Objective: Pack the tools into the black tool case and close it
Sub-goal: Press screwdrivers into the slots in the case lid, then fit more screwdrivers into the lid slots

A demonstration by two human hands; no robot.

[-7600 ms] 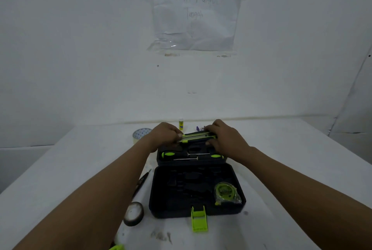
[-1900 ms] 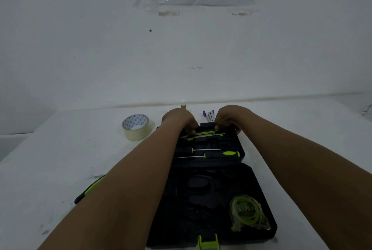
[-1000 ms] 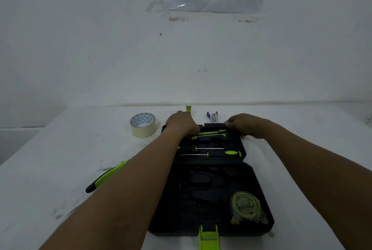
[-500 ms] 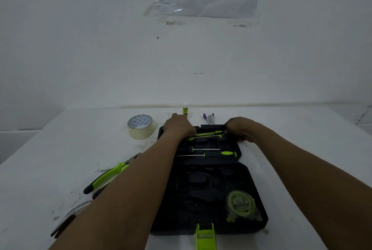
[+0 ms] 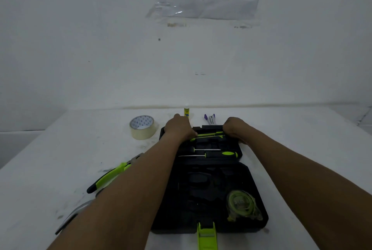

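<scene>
The black tool case (image 5: 249, 172) lies open and flat on the white table, its green latch (image 5: 207, 235) pointing toward me. A green tape measure (image 5: 240, 203) sits in the near half. Two green-and-black screwdrivers (image 5: 227, 153) lie in the far half. Above them a slim green-and-black tool (image 5: 209, 134) rests along the far edge. My left hand (image 5: 179, 128) curls over its left end. My right hand (image 5: 234, 127) curls over its right end, at the case's corner.
Green-handled pliers (image 5: 112, 175) lie left of the case. A silver-headed tool (image 5: 80, 209) is partly hidden under my left forearm. A masking tape roll (image 5: 142, 127), a glue stick (image 5: 186, 111) and small purple-white items (image 5: 210, 118) stand beyond the case.
Both hands have stayed on the slim tool at the far half. It now lies down in the case instead of being held above it. The view has shifted slightly.
</scene>
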